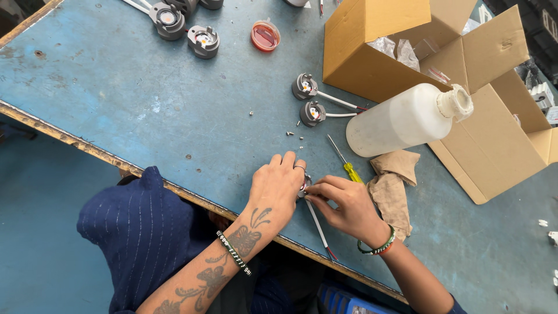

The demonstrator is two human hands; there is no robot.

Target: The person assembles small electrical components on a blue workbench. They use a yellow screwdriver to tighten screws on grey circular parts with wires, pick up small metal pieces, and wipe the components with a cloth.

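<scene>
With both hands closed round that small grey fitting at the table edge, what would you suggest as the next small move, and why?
Probably reach the right hand for the yellow-handled screwdriver. The left hand already pins the small fitting, its white lead trailing toward the table edge; loose screws lie just beyond, and the screwdriver lies right beside the right hand.

Blue table (116, 87), brown cardboard box (372, 52), yellow-handled screwdriver (352, 171), translucent white bottle (401, 119), orange-red lid (265, 36).

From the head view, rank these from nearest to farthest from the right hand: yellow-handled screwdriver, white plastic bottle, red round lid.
From the right hand:
1. Yellow-handled screwdriver, just above the knuckles.
2. White plastic bottle, lying on its side, up and to the right.
3. Red round lid, far edge of the table.
</scene>
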